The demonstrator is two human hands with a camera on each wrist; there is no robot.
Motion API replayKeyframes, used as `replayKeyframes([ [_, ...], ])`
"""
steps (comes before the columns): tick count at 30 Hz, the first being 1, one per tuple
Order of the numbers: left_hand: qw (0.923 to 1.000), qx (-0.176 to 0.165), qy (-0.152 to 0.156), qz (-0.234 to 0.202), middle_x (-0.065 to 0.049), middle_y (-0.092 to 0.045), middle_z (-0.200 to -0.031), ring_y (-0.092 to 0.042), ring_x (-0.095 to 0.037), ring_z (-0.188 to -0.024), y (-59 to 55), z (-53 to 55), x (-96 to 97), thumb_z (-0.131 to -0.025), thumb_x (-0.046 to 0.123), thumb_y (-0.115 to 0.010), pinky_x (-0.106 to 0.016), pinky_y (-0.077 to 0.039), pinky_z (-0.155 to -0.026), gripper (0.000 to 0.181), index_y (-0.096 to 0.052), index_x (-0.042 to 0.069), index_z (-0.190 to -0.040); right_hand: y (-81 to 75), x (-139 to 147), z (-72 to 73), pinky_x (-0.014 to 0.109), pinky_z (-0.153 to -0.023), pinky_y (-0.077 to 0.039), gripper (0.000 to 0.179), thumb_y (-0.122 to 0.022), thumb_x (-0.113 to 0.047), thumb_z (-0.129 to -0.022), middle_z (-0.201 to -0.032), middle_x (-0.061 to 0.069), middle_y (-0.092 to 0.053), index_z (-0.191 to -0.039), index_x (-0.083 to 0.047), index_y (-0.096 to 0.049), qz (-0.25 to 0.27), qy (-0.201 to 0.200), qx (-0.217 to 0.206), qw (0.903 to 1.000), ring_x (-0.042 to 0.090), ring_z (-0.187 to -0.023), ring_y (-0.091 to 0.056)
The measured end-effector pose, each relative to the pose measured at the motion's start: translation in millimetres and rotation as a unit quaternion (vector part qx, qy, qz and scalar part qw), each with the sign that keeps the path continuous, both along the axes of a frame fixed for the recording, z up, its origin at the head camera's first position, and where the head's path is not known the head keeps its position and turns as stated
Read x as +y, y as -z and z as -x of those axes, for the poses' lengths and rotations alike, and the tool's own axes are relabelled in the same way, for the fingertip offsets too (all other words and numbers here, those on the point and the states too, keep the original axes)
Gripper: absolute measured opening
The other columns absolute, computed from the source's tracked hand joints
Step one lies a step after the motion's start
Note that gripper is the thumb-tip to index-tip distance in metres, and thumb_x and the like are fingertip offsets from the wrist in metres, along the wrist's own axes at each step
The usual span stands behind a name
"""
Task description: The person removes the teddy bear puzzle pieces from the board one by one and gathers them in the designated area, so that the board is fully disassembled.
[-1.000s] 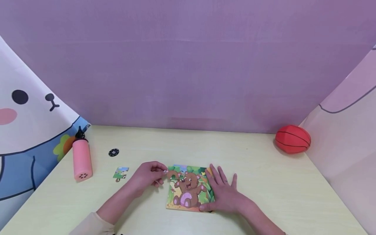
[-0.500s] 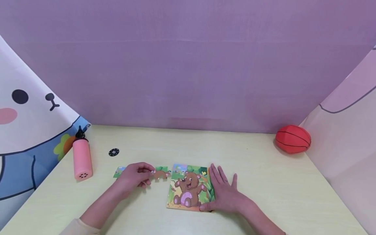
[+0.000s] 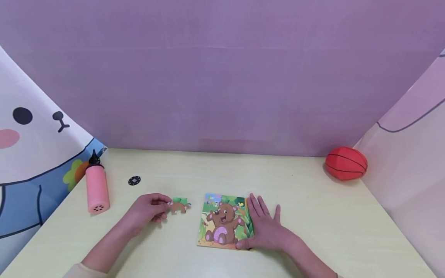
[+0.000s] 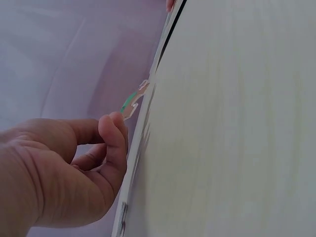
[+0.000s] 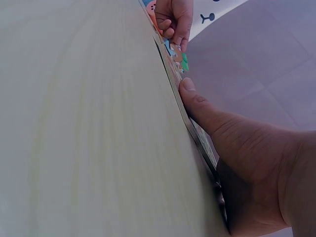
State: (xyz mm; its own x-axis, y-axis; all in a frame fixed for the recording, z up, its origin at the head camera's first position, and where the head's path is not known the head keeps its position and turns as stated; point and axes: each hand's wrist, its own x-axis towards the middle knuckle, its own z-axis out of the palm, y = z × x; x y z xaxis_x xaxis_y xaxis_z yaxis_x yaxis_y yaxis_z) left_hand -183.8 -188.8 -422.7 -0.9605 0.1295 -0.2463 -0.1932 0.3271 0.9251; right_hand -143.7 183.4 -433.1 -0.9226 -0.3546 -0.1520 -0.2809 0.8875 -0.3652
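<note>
My left hand [image 3: 144, 210] pinches a jigsaw piece [image 3: 180, 203] between thumb and fingers, left of the bear puzzle [image 3: 221, 231]. Green and brown show on this piece, and in the left wrist view the jigsaw piece [image 4: 132, 102] juts out past the fingertips. The puzzle is a flat square with a brown bear among green leaves. My right hand [image 3: 265, 229] rests with spread fingers along its right edge, thumb at the lower right corner. From the right wrist, the puzzle appears edge-on under the right hand [image 5: 242, 153].
A black poker chip [image 3: 134, 180] lies on the pale table [image 3: 222, 170], behind my left hand. Further left is a pink bottle [image 3: 97, 189] with a black top. At the back right corner sits a red ball [image 3: 346, 163] with black lines. A purple cloth [image 3: 222, 77] hangs behind.
My left hand has drawn the piece leftward, away from the puzzle's upper left corner. It now covers another loose piece seen earlier on the table. The right hand stays at the puzzle's right edge.
</note>
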Motion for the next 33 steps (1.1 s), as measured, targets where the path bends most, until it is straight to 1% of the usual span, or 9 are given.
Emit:
replayKeyframes([
  [6, 1.0000, 0.001, 0.002, 0.003, -0.012, -0.066, -0.086, -0.061, -0.019, -0.068, 0.8, 2.4, -10.3, -0.097, 0.005, -0.065, -0.028, -0.053, -0.056, 0.025, -0.063, -0.009, -0.118, -1.1, 1, 0.0, 0.079, -0.104, 0.010, 0.139, -0.069, -0.083, -0.068, -0.168, 0.014, 0.002, -0.161, -0.002, -0.006, 0.007, -0.005, -0.005, 0.9999, 0.036, -0.153, 0.006],
  [10, 0.9999, -0.006, 0.000, 0.011, -0.013, -0.066, -0.087, -0.061, -0.019, -0.070, 1.7, 4.5, -17.1, -0.097, 0.003, -0.063, -0.028, -0.053, -0.056, 0.025, -0.063, -0.009, -0.119, -1.9, 1, 0.2, 0.079, -0.104, 0.011, 0.137, -0.070, -0.081, -0.069, -0.168, 0.014, 0.003, -0.161, -0.002, -0.006, 0.009, -0.005, -0.009, 0.9999, 0.036, -0.153, 0.006],
  [18, 0.9997, -0.004, 0.011, 0.023, -0.011, -0.065, -0.083, -0.061, -0.019, -0.070, 5.3, 8.3, -30.6, -0.099, 0.004, -0.060, -0.028, -0.053, -0.056, 0.028, -0.060, -0.012, -0.122, -2.1, 0, 0.2, 0.079, -0.105, 0.010, 0.137, -0.069, -0.082, -0.069, -0.168, 0.014, 0.003, -0.161, -0.002, -0.006, 0.006, -0.007, -0.005, 0.9999, 0.037, -0.153, 0.006],
  [23, 0.9995, -0.006, 0.010, 0.028, -0.010, -0.066, -0.081, -0.060, -0.019, -0.068, 3.8, 10.2, -37.1, -0.099, 0.005, -0.060, -0.028, -0.052, -0.056, 0.028, -0.060, -0.012, -0.121, -1.3, 1, 0.5, 0.079, -0.105, 0.010, 0.137, -0.068, -0.082, -0.069, -0.168, 0.014, 0.003, -0.161, -0.002, -0.006, 0.004, -0.009, -0.003, 0.9999, 0.037, -0.153, 0.006],
  [26, 0.9994, -0.013, 0.004, 0.030, -0.011, -0.066, -0.081, -0.060, -0.019, -0.068, 3.0, 10.7, -40.5, -0.100, 0.006, -0.061, -0.027, -0.052, -0.056, 0.029, -0.060, -0.011, -0.122, -0.9, 1, 0.6, 0.079, -0.105, 0.010, 0.137, -0.068, -0.082, -0.069, -0.168, 0.014, 0.003, -0.161, -0.002, -0.006, 0.004, -0.010, -0.004, 0.9999, 0.037, -0.153, 0.006],
  [28, 0.9993, -0.020, -0.002, 0.031, -0.011, -0.066, -0.082, -0.060, -0.018, -0.068, 2.1, 10.9, -41.7, -0.100, 0.006, -0.061, -0.026, -0.052, -0.057, 0.028, -0.060, -0.010, -0.122, -1.1, 1, 0.6, 0.079, -0.105, 0.010, 0.137, -0.068, -0.082, -0.069, -0.168, 0.014, 0.003, -0.161, -0.002, -0.006, 0.004, -0.010, -0.004, 0.9999, 0.037, -0.153, 0.006],
  [33, 0.9991, -0.025, -0.005, 0.032, -0.011, -0.066, -0.083, -0.060, -0.018, -0.069, 0.3, 11.5, -43.0, -0.100, 0.007, -0.061, -0.026, -0.052, -0.057, 0.029, -0.061, -0.010, -0.123, -1.7, 0, 0.2, 0.079, -0.105, 0.010, 0.137, -0.068, -0.083, -0.069, -0.168, 0.014, 0.003, -0.161, -0.002, -0.006, 0.004, -0.010, -0.001, 0.9999, 0.037, -0.153, 0.006],
])
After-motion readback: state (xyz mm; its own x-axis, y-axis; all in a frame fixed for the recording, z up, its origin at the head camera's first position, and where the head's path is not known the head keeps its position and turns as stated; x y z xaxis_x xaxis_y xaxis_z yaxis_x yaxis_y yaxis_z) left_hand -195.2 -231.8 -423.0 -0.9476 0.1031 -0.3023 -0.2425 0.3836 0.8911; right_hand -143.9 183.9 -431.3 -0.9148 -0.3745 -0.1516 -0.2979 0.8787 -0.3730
